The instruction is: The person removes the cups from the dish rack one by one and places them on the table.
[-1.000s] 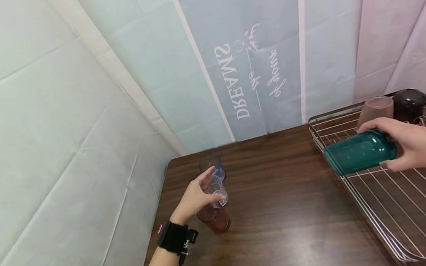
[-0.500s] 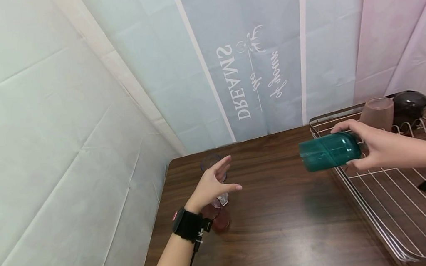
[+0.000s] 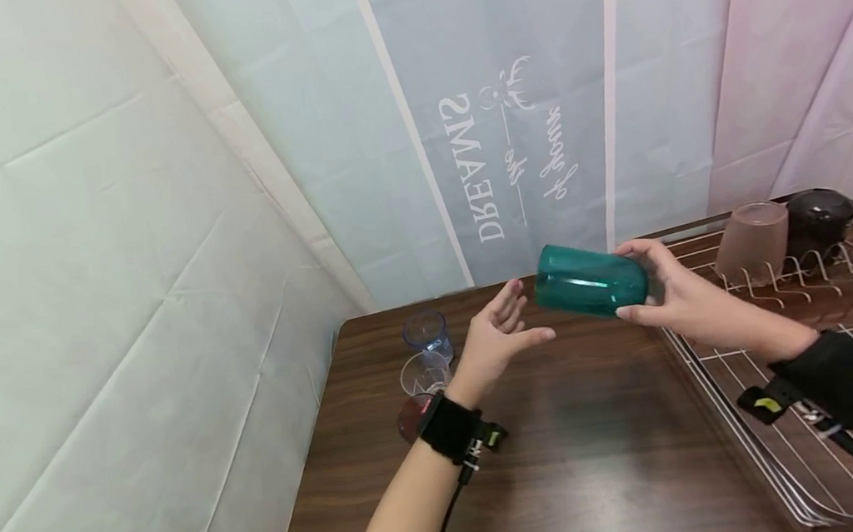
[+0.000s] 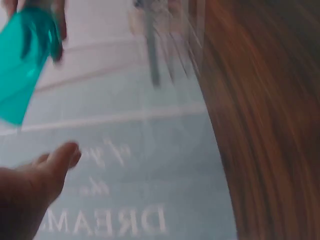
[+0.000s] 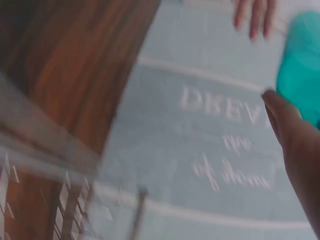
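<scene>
A teal see-through cup lies on its side in the air above the table, its rim pointing left. My right hand grips it by the base end, thumb below and fingers above. Close to the rim, my left hand is held with fingers and thumb spread and nothing between them. The teal cup shows past the left thumb in the left wrist view. Behind the left wrist stand a blue glass, a clear glass and a dark red glass, partly hidden by the arm.
On the right is a metal wire dish rack. A frosted brownish cup and a black cup stand upside down at its back. The brown wooden table meets a printed cloth wall behind.
My right hand has carried the teal cup left from over the rack to above the table. My left hand has moved right and up from the glasses toward the cup.
</scene>
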Motion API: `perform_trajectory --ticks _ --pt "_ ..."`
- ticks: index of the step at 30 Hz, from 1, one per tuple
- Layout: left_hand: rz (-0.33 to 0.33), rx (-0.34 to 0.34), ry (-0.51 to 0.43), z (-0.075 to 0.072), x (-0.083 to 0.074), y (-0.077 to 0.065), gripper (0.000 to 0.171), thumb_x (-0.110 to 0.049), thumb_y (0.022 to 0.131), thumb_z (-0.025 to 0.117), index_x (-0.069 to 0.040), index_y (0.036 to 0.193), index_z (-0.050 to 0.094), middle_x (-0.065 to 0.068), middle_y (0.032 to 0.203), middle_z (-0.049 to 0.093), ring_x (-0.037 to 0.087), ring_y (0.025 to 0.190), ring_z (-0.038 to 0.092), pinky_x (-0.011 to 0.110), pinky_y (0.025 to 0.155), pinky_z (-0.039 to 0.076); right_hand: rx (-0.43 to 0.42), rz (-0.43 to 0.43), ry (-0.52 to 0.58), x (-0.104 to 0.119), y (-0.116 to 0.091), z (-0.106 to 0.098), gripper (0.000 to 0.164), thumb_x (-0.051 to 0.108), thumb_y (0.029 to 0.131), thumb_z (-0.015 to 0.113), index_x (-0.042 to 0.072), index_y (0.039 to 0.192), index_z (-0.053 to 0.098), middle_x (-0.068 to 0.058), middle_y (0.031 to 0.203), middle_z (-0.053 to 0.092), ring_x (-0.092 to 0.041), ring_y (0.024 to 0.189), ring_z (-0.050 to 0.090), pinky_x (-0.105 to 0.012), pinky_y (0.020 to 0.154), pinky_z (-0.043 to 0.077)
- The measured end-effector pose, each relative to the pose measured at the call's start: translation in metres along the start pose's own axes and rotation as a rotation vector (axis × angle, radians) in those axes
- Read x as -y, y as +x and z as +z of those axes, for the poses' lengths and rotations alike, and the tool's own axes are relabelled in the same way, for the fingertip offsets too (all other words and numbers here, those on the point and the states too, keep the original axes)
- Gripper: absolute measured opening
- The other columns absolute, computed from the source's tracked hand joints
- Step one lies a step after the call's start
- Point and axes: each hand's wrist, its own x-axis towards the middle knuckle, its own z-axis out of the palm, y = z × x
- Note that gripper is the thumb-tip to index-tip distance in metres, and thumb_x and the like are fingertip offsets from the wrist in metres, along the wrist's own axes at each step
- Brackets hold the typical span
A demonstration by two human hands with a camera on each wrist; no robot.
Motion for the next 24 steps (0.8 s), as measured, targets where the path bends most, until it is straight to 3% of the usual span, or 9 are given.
perform_trajectory --ticks 3,6,9,11,13,18,20,22,24 --pt "0.093 -0.018 -0.171 0.018 0.003 0.006 0.090 -0.024 0.088 0.085 -0.006 0.160 0.033 0.010 0.160 0.040 0.021 0.145 0.041 0.034 0.112 0.041 -0.016 0.088 0.112 0.004 0.004 0.016 0.069 -0.010 0.097 0.060 -0.001 0.147 0.014 -0.029 0.144 0.026 -0.018 0.116 0.048 -0.014 0.079 0.051" --pt "0.189 -0.056 -0.252 0.031 0.005 0.010 0.089 -0.036 0.085 0.086 -0.004 0.155 0.042 0.014 0.149 0.054 0.026 0.138 0.051 0.038 0.110 0.046 -0.021 0.137 0.171 0.007 0.009 0.029 0.068 -0.006 0.100 0.056 -0.001 0.149 0.010 -0.031 0.145 0.024 -0.029 0.121 0.045 -0.014 0.081 0.050" --pt "0.256 -0.133 -0.290 0.039 0.005 0.013 0.079 -0.036 0.086 0.085 -0.001 0.148 0.051 0.016 0.137 0.062 0.026 0.128 0.059 0.039 0.108 0.048 -0.010 0.154 0.224 0.008 0.013 0.036 0.067 -0.004 0.102 0.054 -0.001 0.151 0.008 -0.031 0.146 0.023 -0.021 0.119 0.048 -0.016 0.082 0.051" --pt "0.276 -0.174 -0.326 0.041 0.004 0.015 0.074 -0.032 0.088 0.084 0.001 0.146 0.052 0.017 0.135 0.063 0.026 0.125 0.060 0.039 0.107 0.048 -0.002 0.160 0.254 0.008 0.014 0.038 0.066 -0.003 0.103 0.053 -0.001 0.151 0.007 -0.031 0.147 0.023 -0.011 0.115 0.049 -0.017 0.083 0.051" --pt "0.271 -0.184 -0.361 0.041 0.003 0.016 0.072 -0.026 0.089 0.083 0.002 0.147 0.051 0.018 0.136 0.062 0.027 0.126 0.060 0.039 0.108 0.048 0.004 0.165 0.269 0.008 0.015 0.039 0.067 -0.002 0.103 0.053 -0.001 0.151 0.006 -0.031 0.148 0.021 -0.012 0.116 0.049 -0.017 0.083 0.051" --pt "0.236 -0.132 -0.415 0.039 -0.002 0.022 0.068 -0.008 0.094 0.075 0.003 0.152 0.043 0.021 0.143 0.057 0.030 0.132 0.056 0.039 0.109 0.047 -0.011 0.122 0.218 0.009 0.016 0.033 0.070 -0.007 0.099 0.057 -0.003 0.149 0.007 -0.033 0.146 0.023 -0.040 0.128 0.043 -0.014 0.084 0.051" --pt "0.238 -0.127 -0.398 0.037 -0.004 0.027 0.066 -0.001 0.094 0.072 0.002 0.153 0.042 0.020 0.143 0.057 0.030 0.132 0.056 0.039 0.108 0.047 -0.017 0.067 0.185 0.007 0.017 0.024 0.071 -0.012 0.095 0.060 -0.005 0.146 0.011 -0.032 0.143 0.027 -0.034 0.129 0.049 -0.013 0.087 0.052" --pt "0.252 -0.140 -0.351 0.035 -0.005 0.033 0.067 0.004 0.093 0.070 -0.001 0.154 0.042 0.018 0.144 0.057 0.030 0.132 0.056 0.039 0.107 0.048 -0.013 0.003 0.125 0.003 0.016 0.007 0.072 -0.017 0.091 0.064 -0.008 0.144 0.017 -0.028 0.140 0.033 -0.019 0.125 0.056 -0.013 0.090 0.051" --pt "0.257 -0.198 -0.276 0.034 -0.004 0.040 0.070 0.008 0.091 0.072 -0.002 0.154 0.043 0.017 0.144 0.057 0.030 0.132 0.056 0.039 0.105 0.050 -0.017 -0.034 0.029 0.000 0.012 -0.017 0.073 -0.019 0.085 0.070 -0.009 0.142 0.025 -0.025 0.137 0.039 -0.001 0.116 0.058 -0.012 0.089 0.050"
